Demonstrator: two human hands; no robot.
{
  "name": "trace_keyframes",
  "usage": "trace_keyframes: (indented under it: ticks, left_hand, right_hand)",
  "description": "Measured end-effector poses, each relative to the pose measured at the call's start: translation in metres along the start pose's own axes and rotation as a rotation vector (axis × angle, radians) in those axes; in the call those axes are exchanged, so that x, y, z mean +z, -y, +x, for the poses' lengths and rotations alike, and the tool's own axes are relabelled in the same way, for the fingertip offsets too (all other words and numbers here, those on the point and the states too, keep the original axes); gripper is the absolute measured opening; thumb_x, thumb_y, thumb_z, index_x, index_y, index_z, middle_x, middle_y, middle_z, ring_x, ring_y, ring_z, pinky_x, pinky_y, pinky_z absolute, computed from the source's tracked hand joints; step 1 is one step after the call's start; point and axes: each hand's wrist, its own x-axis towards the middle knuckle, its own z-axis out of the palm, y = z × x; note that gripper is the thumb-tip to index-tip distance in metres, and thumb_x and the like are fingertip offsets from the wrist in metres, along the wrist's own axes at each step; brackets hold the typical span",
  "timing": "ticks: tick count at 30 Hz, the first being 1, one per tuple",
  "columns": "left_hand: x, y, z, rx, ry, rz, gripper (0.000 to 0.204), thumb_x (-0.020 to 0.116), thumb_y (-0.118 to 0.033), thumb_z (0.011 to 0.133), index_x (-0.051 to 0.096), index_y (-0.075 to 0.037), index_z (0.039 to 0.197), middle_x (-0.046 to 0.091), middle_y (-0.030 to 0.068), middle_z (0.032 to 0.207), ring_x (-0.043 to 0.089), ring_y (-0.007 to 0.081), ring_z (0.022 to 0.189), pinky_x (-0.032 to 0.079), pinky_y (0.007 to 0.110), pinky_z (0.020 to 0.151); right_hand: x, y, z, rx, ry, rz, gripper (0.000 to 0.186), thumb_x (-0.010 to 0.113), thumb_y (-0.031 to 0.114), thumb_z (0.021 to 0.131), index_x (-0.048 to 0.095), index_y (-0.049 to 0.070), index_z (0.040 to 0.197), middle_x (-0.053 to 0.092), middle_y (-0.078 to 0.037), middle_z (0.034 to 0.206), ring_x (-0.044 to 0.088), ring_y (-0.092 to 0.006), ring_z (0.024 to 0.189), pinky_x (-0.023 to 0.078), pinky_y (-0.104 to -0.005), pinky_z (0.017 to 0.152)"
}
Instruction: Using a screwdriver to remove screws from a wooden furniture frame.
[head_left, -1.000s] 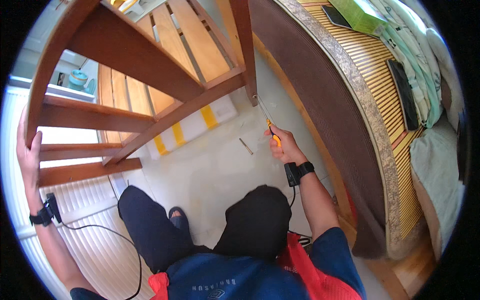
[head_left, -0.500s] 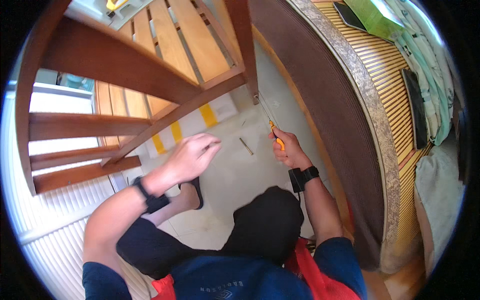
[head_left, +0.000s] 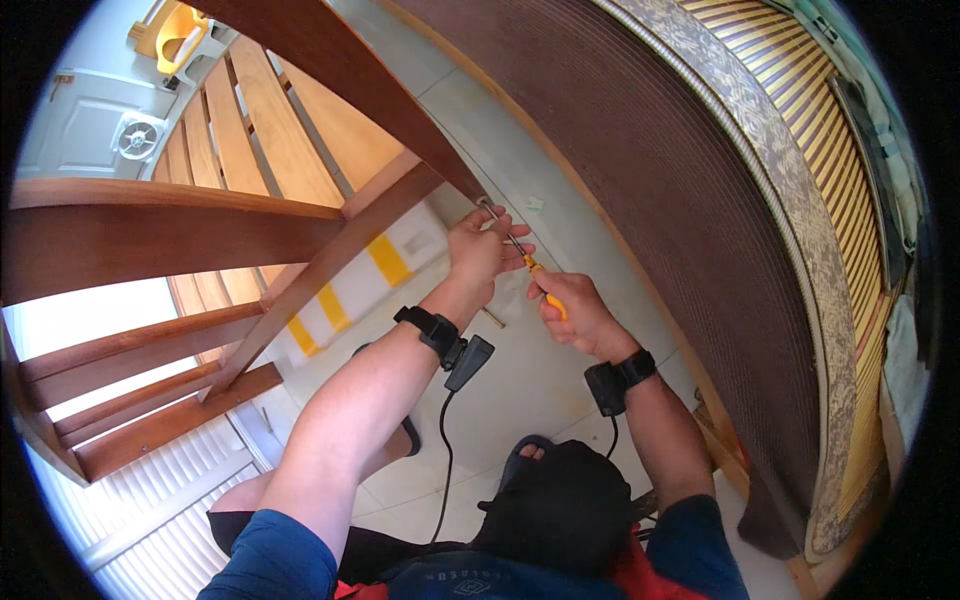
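My right hand (head_left: 570, 310) grips a yellow and black screwdriver (head_left: 555, 300), its metal shaft reaching up to the lower end of a dark wooden leg (head_left: 440, 160) on the slatted wooden frame (head_left: 280, 120). Around that tip is my left hand (head_left: 485, 250), thumb and index finger closed at the fastener, the other fingers partly stretched; what they pinch is too small to make out. On the tiled floor below my left hand lies a metal rod (head_left: 493, 318).
A padded brown-sided bed (head_left: 680, 220) with bamboo matting runs along the right. A white packet with yellow tape (head_left: 390, 260) lies under the frame. Back left are a yellow chair (head_left: 180, 40), a fan (head_left: 140, 140) and a white door (head_left: 80, 120). Louvred panels (head_left: 160, 500) stand lower left.
My left hand has left the frame's left side and moved right and up to the screwdriver tip at the leg. My right hand keeps its grip. The view has shifted.
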Motion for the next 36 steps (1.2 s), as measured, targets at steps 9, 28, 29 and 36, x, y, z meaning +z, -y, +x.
trace_keyframes:
  ticks: [9,28,29,36]
  left_hand:
    - [-0.008,-0.002,0.004,-0.053,0.049,0.013,0.036,0.056,-0.019,0.111,0.048,-0.003,0.142,0.072,0.0214,0.120,0.077,0.0322,0.095,0.067,0.042,0.078]
    - [-0.008,-0.011,0.003,-0.085,0.093,0.060,0.033,0.056,-0.013,0.109,0.049,-0.004,0.140,0.070,0.0161,0.124,0.076,0.0303,0.098,0.067,0.044,0.084]
    - [-0.008,-0.010,0.003,-0.062,0.079,0.092,0.030,0.056,-0.012,0.109,0.051,-0.004,0.137,0.070,0.0162,0.123,0.076,0.0297,0.099,0.067,0.043,0.083]
    - [-0.014,-0.010,0.007,-0.022,0.082,0.090,0.031,0.055,-0.008,0.107,0.049,-0.001,0.136,0.073,0.0149,0.113,0.077,0.0272,0.088,0.068,0.040,0.073]
  right_hand:
    - [0.003,-0.024,0.016,-0.201,-0.208,-0.376,0.038,0.062,0.042,0.108,0.065,0.006,0.095,0.050,0.004,0.062,0.043,-0.0067,0.045,0.030,-0.0273,0.040]
    - [-0.008,-0.042,0.015,-0.593,-0.331,-0.630,0.041,0.068,0.039,0.103,0.066,0.002,0.120,0.061,0.000,0.073,0.054,-0.0145,0.052,0.044,-0.0331,0.046]
    - [-0.007,-0.044,0.014,-0.673,-0.367,-0.661,0.042,0.069,0.039,0.103,0.066,0.001,0.121,0.062,-0.001,0.074,0.055,-0.0152,0.054,0.045,-0.0338,0.047]
    - [-0.024,-0.025,-0.007,0.041,0.377,0.676,0.037,0.069,0.029,0.104,0.070,0.001,0.130,0.070,-0.004,0.089,0.057,-0.0121,0.060,0.046,-0.0260,0.054]
